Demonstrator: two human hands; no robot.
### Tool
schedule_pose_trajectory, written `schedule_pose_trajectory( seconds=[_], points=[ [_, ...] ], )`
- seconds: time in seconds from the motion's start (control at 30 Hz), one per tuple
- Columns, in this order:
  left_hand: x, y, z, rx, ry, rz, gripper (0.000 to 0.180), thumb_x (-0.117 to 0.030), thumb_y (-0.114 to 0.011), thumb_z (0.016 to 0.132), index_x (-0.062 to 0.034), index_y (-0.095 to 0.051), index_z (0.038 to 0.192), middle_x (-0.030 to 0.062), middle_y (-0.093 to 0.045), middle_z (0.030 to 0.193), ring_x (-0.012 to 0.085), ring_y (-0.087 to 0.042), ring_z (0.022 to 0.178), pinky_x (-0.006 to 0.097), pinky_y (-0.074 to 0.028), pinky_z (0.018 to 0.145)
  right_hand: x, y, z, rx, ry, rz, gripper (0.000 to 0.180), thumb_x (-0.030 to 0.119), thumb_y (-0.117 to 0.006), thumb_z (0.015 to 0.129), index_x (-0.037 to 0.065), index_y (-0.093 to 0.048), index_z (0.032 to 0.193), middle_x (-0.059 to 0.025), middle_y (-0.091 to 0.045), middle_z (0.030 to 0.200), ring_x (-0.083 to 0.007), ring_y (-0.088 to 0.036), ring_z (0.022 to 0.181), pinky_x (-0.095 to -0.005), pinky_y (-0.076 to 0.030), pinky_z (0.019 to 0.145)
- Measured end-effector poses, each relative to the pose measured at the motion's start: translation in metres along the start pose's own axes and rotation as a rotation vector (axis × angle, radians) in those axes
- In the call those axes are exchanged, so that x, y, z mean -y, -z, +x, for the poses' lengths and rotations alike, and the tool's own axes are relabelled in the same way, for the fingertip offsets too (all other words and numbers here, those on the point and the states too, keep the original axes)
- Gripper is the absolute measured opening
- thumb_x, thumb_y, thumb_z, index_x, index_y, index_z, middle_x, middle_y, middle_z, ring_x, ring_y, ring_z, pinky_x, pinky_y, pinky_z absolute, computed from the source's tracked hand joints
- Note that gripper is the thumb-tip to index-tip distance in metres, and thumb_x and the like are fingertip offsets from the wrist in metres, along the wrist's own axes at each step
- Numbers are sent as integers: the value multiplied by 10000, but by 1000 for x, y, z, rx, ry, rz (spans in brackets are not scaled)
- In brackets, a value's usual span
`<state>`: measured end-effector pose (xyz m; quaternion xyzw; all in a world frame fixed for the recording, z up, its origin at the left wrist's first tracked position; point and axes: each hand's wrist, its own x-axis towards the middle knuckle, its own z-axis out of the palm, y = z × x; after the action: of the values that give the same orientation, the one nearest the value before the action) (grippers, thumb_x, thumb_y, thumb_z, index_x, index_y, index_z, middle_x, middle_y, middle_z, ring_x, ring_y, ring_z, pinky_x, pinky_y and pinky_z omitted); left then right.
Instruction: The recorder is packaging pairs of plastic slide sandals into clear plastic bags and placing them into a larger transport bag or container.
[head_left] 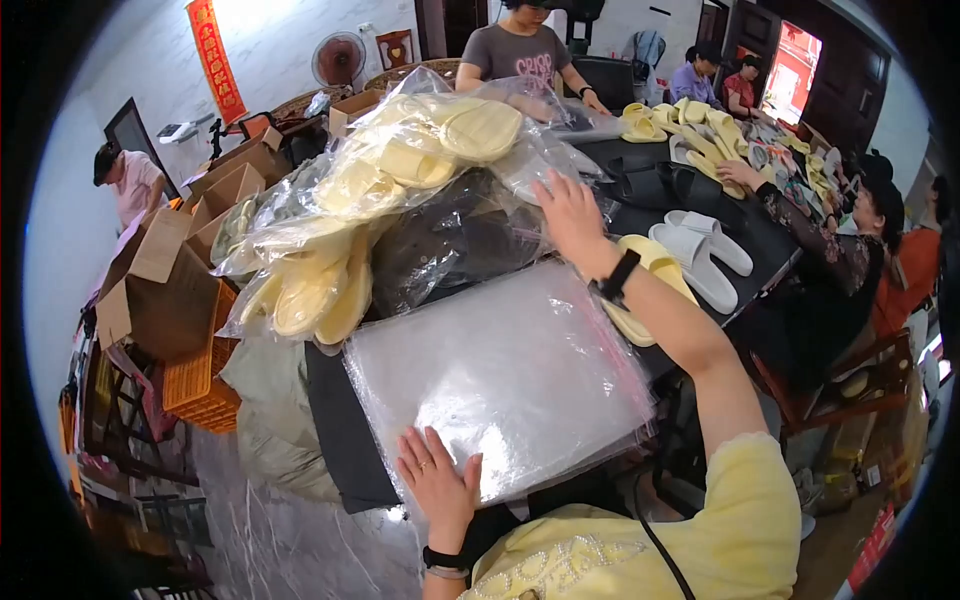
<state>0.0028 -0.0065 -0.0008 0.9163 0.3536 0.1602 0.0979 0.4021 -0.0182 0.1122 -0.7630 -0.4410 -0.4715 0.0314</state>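
Note:
A stack of clear plastic bags lies flat on the black table before me. My left hand rests open on the stack's near left corner, fingers stretched. Farther off, my right hand reaches over the stack toward clear plastic wrapping, its fingers apart and nothing seen in them. Left of it rises a heap of bagged yellow slippers, with dark bagged ones beneath. Beside my right forearm lies a pair of loose yellow slippers, partly hidden by the arm. White slippers sit just right of these.
Black slippers lie beyond the white pair. More yellow slippers cover the table's far end, where a co-worker's hand reaches in. Cardboard boxes and an orange basket stand at left. Another person stands across the table.

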Motion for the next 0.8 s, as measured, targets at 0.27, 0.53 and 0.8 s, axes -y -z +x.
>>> schedule_pose_trajectory(
  seconds=[0.27,0.53,0.8],
  points=[
    [4,-2,-3,-19,3,19,789,-510,-496,848,31,-268,1374,276,-197,1436,428,-163,1338,535,-129,1068,-10,-24,17,175,-140,239,359,87,-547,771,144,-549,1125,-118,-541,1075,-313,-543,990,-420,-473,783],
    [3,-6,-3,-64,-23,5,789,-463,-553,822,48,-282,1358,289,-213,1424,439,-185,1328,551,-151,1052,-77,45,51,-174,-241,396,281,40,-500,787,112,-553,1053,-80,-572,1005,-307,-577,905,-404,-483,726],
    [4,-4,-1,-51,-19,50,776,-510,-475,858,28,-267,1377,277,-221,1427,425,-200,1328,536,-150,1061,-119,139,2,-192,-596,724,413,186,-599,867,-15,-473,1206,-169,-586,1067,-229,-588,933,-308,-464,804]
  ],
)
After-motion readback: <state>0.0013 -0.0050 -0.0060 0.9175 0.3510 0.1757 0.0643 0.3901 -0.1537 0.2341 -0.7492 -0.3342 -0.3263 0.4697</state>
